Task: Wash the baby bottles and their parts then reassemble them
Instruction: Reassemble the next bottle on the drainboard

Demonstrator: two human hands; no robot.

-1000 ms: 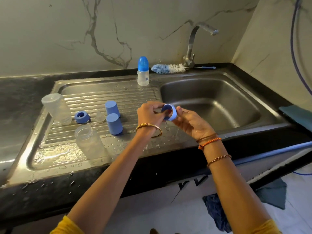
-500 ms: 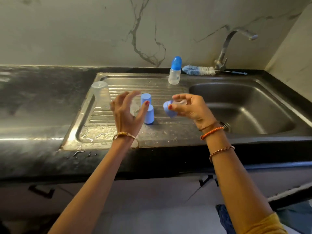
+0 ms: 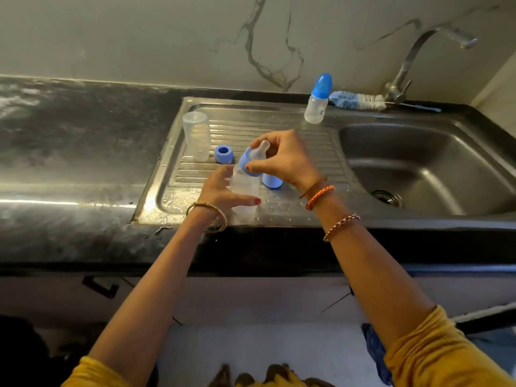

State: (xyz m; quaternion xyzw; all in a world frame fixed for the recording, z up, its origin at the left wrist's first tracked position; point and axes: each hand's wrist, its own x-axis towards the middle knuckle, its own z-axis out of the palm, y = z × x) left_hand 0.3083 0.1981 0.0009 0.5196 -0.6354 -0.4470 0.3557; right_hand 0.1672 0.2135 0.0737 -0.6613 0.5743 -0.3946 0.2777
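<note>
My left hand (image 3: pixel 223 191) grips a clear baby bottle (image 3: pixel 245 188) standing on the steel drainboard (image 3: pixel 301 152). My right hand (image 3: pixel 284 157) holds a blue collar ring with its clear teat (image 3: pixel 255 160) on the bottle's mouth, tilted left. A blue cap (image 3: pixel 272 180) stands just behind the bottle, partly hidden by my right hand. Another clear bottle (image 3: pixel 196 139) stands upside down at the drainboard's left, with a second blue collar ring (image 3: pixel 224 154) beside it. An assembled small bottle with a blue cap (image 3: pixel 318 100) stands at the back.
A bottle brush (image 3: pixel 358 100) lies behind the sink by the tap (image 3: pixel 418 48). The sink basin (image 3: pixel 430 163) is to the right, with a drain (image 3: pixel 386 197). Black wet countertop (image 3: pixel 69 152) stretches left. A blue cloth (image 3: pixel 375 356) lies on the floor.
My left hand, open half a second ago, has closed on the clear bottle. My right hand brought the blue ring with teat onto the bottle's top. The camera view shifted left.
</note>
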